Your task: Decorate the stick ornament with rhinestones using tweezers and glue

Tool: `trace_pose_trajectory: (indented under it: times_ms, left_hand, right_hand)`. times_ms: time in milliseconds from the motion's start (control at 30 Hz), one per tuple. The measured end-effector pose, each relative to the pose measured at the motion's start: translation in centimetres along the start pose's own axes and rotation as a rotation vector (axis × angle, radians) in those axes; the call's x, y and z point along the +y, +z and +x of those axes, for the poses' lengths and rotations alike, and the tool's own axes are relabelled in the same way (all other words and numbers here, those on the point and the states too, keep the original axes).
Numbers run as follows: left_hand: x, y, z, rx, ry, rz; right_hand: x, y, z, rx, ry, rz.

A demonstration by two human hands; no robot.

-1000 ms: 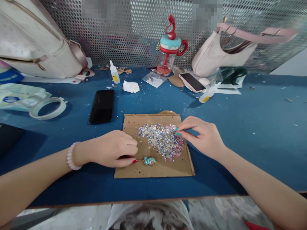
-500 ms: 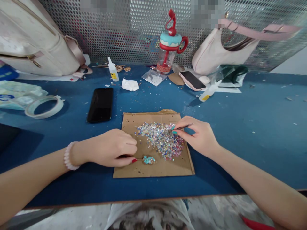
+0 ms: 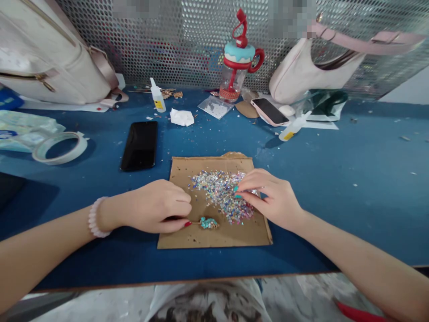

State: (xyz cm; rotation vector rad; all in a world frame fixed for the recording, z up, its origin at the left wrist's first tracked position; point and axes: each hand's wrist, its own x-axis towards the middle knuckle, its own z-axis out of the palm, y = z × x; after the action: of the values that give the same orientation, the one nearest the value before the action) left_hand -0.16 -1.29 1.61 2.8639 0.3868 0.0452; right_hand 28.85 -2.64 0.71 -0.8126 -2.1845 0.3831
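A piece of cardboard (image 3: 181, 239) lies on the blue table, with a spread of small glittering rhinestones (image 3: 217, 188) on it. My left hand (image 3: 161, 208) rests at the cardboard's left side, its fingers closed on the thin stem of a small ornament (image 3: 209, 223) covered in turquoise stones. My right hand (image 3: 270, 194) is over the right part of the rhinestones, thumb and fingers pinched together. The tweezers in it are mostly hidden by the fingers, and their tips cannot be made out.
A black phone (image 3: 139, 146) and a tape roll (image 3: 60, 148) lie to the left. Behind the cardboard are a glue bottle (image 3: 157, 95), a crumpled tissue (image 3: 182, 117), a small bag (image 3: 215, 107), a cup (image 3: 234, 67), a pink phone (image 3: 270, 112) and another glue bottle (image 3: 294, 127).
My right hand has shifted slightly left and toward me, and the tweezers have turned so that they show less. My left hand and the ornament are nearly where they were.
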Motion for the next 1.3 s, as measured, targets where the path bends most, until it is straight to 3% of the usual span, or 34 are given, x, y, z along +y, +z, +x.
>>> trace_pose_trajectory:
  times_ms: [967, 1300]
  left_hand:
    - [-0.07, 0.02, 0.02, 0.034, 0.013, -0.023]
    - [0.03, 0.0, -0.12, -0.007, -0.002, -0.006]
  right_hand:
    - [-0.14, -0.2, 0.06, -0.008, 0.017, 0.03]
    - [-0.64, -0.02, 0.19, -0.074, -0.089, 0.115]
